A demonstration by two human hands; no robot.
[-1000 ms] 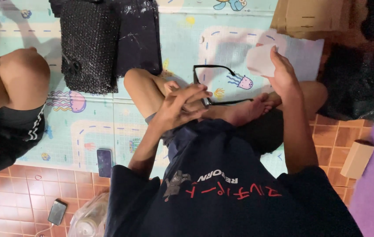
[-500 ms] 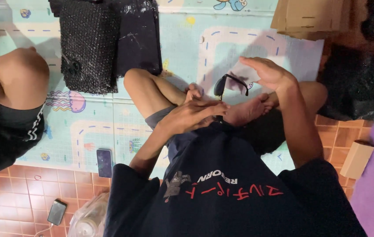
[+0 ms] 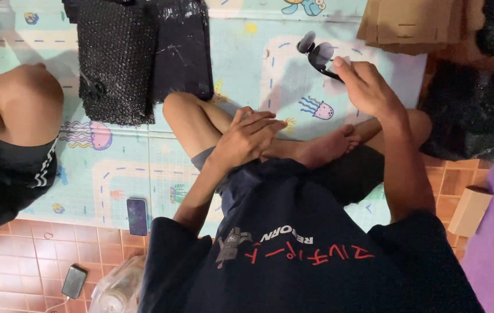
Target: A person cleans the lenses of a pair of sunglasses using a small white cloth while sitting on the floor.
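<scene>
Sunglasses (image 3: 318, 56) pinched in the right hand (image 3: 368, 87) are held out over the far play mat (image 3: 247, 52), lenses pointing far-left of the fingers, while the empty left hand (image 3: 247, 138) rests loosely curled on a crossed leg.

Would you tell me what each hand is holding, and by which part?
The right hand holds dark sunglasses by a temple arm; the left hand holds nothing.
</scene>
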